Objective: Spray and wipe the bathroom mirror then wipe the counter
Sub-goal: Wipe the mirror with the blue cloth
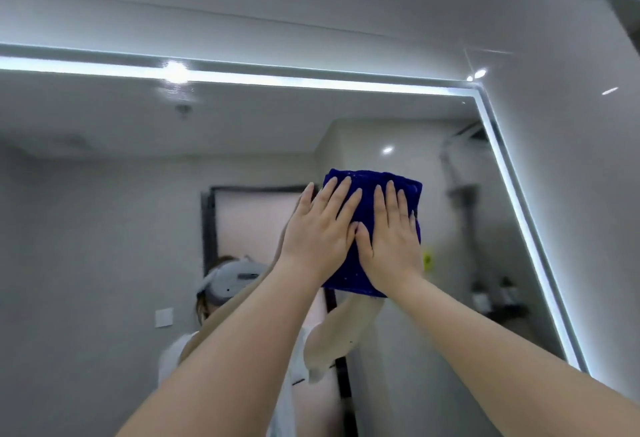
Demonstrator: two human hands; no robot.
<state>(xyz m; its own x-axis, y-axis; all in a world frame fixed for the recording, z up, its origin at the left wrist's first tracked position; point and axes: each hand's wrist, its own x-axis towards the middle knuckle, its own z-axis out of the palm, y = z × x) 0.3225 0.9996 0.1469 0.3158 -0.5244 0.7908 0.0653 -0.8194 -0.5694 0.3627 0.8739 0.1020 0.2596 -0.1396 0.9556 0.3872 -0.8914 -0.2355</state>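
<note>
A folded dark blue cloth (367, 194) lies flat against the bathroom mirror (104, 211), high up and right of centre. My left hand (318, 232) presses on the cloth's left part, fingers spread and pointing up. Beside it, my right hand (391, 235) presses flat on the right part, thumbs almost touching. Both arms reach up from the bottom of the view. The mirror has a lit white strip along its top and right edges. No spray bottle or counter is in view.
The mirror's lit right edge (519, 201) runs diagonally down just right of the cloth, with a glossy grey wall (571, 107) beyond it. Grey wall (242, 21) continues above the mirror's top edge. The reflection shows a person, a door and a shower fitting.
</note>
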